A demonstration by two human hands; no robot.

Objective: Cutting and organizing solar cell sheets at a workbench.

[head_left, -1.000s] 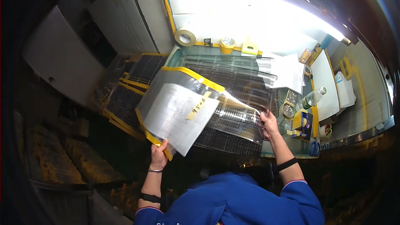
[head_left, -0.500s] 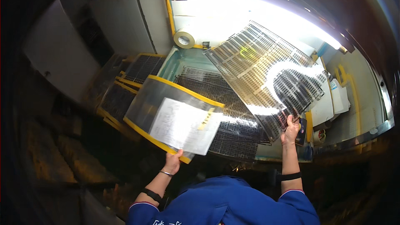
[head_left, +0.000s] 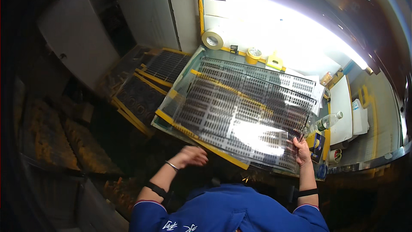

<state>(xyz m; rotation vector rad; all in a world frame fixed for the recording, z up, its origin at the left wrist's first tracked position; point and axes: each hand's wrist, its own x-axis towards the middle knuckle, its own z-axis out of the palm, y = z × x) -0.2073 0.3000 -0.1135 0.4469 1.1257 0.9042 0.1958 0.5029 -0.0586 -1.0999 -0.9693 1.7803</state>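
At its near right corner, my right hand (head_left: 303, 151) pinches a clear film sheet (head_left: 206, 116) printed with rows of small dark rectangles. It lies slanted over the worktable, glare on its lower right. Beneath it is a clear sleeve with yellow taped edges (head_left: 227, 156); one edge shows through the film, and the other sticks out along the near side. Whether the white paper is still inside the sleeve is hidden. My left hand (head_left: 192, 157) hovers just off that near edge, slightly blurred, its fingers loosely curled and holding nothing.
A tape roll (head_left: 212, 39), a yellow tub (head_left: 253, 55) and a yellow-white block (head_left: 274, 62) line the table's back edge. At right lie a plastic bottle (head_left: 329, 121) and a small box (head_left: 316, 145). Yellow-edged dark sheets (head_left: 165, 66) are at left. A bright lamp (head_left: 300, 23) hangs behind.
The sleeve has gone from my left hand onto the table under the film. My right hand has lowered the film sheet flatter. The left hand has let go.
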